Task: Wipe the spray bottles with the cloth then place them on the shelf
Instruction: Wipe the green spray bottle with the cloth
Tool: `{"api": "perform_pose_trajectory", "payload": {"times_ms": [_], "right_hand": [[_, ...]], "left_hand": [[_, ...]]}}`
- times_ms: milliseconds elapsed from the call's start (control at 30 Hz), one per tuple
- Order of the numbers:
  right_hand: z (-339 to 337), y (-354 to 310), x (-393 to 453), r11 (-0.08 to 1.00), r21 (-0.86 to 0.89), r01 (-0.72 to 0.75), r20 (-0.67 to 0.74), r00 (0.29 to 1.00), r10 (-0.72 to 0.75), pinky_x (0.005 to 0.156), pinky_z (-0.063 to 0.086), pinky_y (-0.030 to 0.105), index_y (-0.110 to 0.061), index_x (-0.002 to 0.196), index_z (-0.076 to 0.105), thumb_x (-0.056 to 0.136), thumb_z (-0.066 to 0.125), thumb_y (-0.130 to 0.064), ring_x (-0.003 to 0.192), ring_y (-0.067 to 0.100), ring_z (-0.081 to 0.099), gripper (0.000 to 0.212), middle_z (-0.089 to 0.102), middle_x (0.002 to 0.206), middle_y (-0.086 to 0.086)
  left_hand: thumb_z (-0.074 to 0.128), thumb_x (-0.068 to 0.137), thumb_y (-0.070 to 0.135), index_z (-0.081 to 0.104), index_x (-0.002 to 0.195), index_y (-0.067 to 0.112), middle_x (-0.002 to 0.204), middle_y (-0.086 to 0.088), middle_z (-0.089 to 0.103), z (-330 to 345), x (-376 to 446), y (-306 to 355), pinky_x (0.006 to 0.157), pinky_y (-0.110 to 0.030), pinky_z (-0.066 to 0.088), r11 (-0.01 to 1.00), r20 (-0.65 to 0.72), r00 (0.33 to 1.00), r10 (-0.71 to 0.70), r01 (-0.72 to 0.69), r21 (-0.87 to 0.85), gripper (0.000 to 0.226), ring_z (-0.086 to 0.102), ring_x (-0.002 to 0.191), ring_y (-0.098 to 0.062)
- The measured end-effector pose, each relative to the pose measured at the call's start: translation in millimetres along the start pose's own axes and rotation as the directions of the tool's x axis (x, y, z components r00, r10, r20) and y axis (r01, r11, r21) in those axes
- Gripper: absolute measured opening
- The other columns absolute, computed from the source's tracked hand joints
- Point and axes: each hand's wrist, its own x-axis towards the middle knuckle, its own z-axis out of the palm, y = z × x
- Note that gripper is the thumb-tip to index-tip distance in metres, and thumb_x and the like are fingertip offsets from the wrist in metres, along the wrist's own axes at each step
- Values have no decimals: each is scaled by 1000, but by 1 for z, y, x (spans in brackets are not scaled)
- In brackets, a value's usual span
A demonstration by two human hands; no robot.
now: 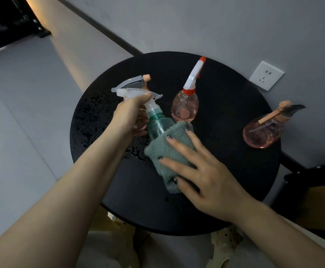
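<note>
1. Spray bottles are standing on a round black table [225, 180], whose left part is glistening with water droplets; at the far left, a pink bottle with a grey trigger head [133, 82] is showing partly behind the left hand.
2. Gripping the neck of a green spray bottle with a clear trigger [153, 120], the left hand [129, 115] is curling its fingers round it and holding it tilted above the tabletop.
3. Wrapping the bottle's lower body, a teal cloth [169, 151] is being pressed against it by the right hand [202, 171], fingers spread over the fabric and clasping it.
4. Standing just right of the green bottle, a pink bottle with a white-and-red sprayer [185, 105] is waiting upright.
5. Sitting well apart near the table's right edge, a pink bottle with a tan-and-dark sprayer [264, 130] is resting close to a white wall socket [266, 76].
</note>
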Motion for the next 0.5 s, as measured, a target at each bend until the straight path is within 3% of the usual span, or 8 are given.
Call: {"api": "perform_pose_trajectory", "payload": {"times_ms": [100, 167, 267, 333, 433, 500], "right_hand": [[-3, 6, -3, 960, -189, 209, 66, 978, -200, 111, 28, 52, -23, 127, 54, 94, 47, -27, 142, 37, 18, 35, 42, 144, -2], [-4, 7, -3, 966, -178, 189, 41, 982, -184, 112, 28, 51, -23, 127, 55, 93, 48, -26, 142, 33, 21, 34, 44, 143, -3], [-4, 4, 3, 999, 26, -36, -66, 997, 38, 112, 28, 34, -29, 132, 49, 93, 45, -31, 145, 21, 16, 40, 34, 149, -12], [-6, 2, 9, 955, 222, -196, -80, 973, 218, 109, 22, 20, -41, 138, 38, 94, 42, -36, 144, 4, 13, 45, 21, 151, -26], [-7, 8, 12, 737, 572, -359, -16, 894, 448, 112, 26, 18, -52, 135, 33, 98, 46, -31, 134, -12, 25, 45, 29, 146, -29], [-8, 9, 14, 610, 689, -391, 27, 855, 518, 109, 30, 19, -55, 129, 35, 97, 47, -27, 129, -14, 33, 44, 41, 140, -27]], "left_hand": [[58, 86, 39, 58, 89, 14, 81, -4, 59, 2, 0, -1, 58, -25, 42, 1000, 1, 1000, 14, -14, 21, 25, 50, 58, -13], [57, 86, 40, 59, 95, 15, 86, -5, 61, 4, 1, -2, 61, -27, 44, 999, 6, 1000, 17, -17, 39, 27, 53, 64, -14], [56, 86, 42, 60, 95, 14, 85, -3, 62, 8, -1, -2, 62, -28, 44, 999, 19, 1000, 2, -3, 47, 29, 55, 67, -14], [56, 86, 42, 60, 93, 14, 85, -4, 62, 10, -2, -3, 62, -28, 44, 999, 43, 999, 10, -12, 48, 29, 54, 65, -14], [56, 86, 42, 60, 92, 14, 86, -5, 61, 10, -2, -3, 65, -29, 46, 999, 46, 999, 22, -24, 39, 29, 54, 64, -13], [57, 86, 41, 58, 93, 14, 83, -5, 59, 9, -1, -2, 63, -28, 45, 999, 23, 999, 27, -28, 29, 28, 53, 61, -13]]}}
